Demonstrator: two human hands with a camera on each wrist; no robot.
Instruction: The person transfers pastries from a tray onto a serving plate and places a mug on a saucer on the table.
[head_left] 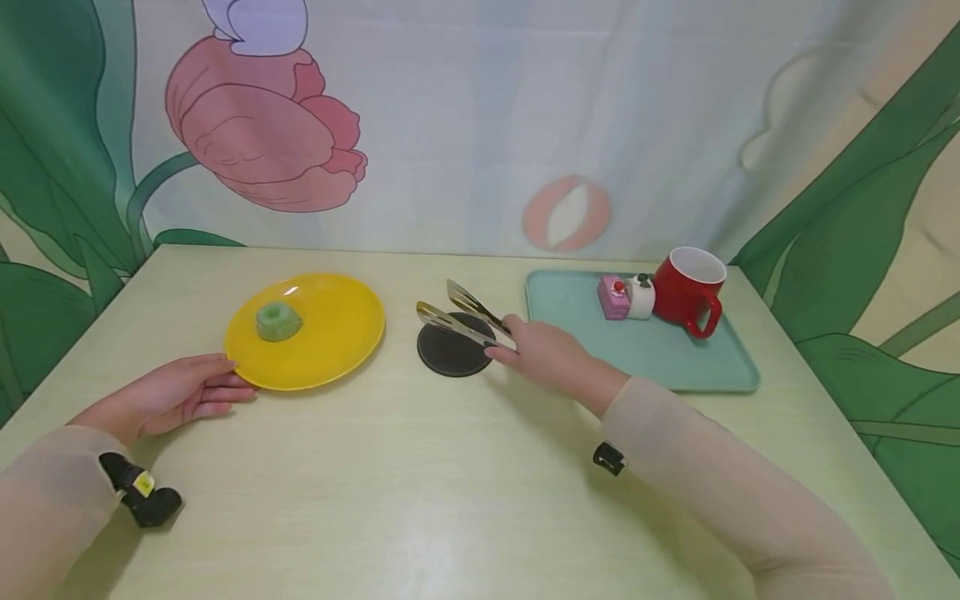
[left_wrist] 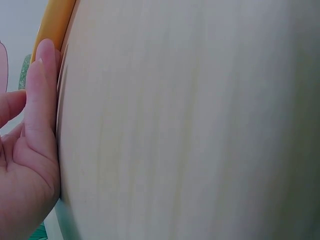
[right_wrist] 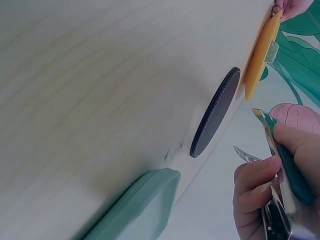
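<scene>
On the left of the table lies a yellow plate (head_left: 337, 333) with a small green ring-shaped cake (head_left: 277, 322) on it. My left hand (head_left: 191, 392) pinches the plate's near left rim, thumb on top and fingers low at the edge. The left wrist view shows the fingers of this left hand (left_wrist: 37, 135) against the plate's edge. My right hand (head_left: 551, 354) grips metal tongs (head_left: 457, 325), whose arms are spread with nothing between the tips. Those tips hang over a round black coaster (head_left: 453, 358), pointing towards the plate. In the right wrist view, fingers wrap the tongs' handles (right_wrist: 287, 185).
A teal tray (head_left: 592, 350) lies at the right. Upon it are a red mug (head_left: 678, 287), a pink cake piece (head_left: 614, 298) and a white cake piece (head_left: 641, 297), side by side near the back. A printed curtain (head_left: 450, 125) hangs behind the table (head_left: 375, 492).
</scene>
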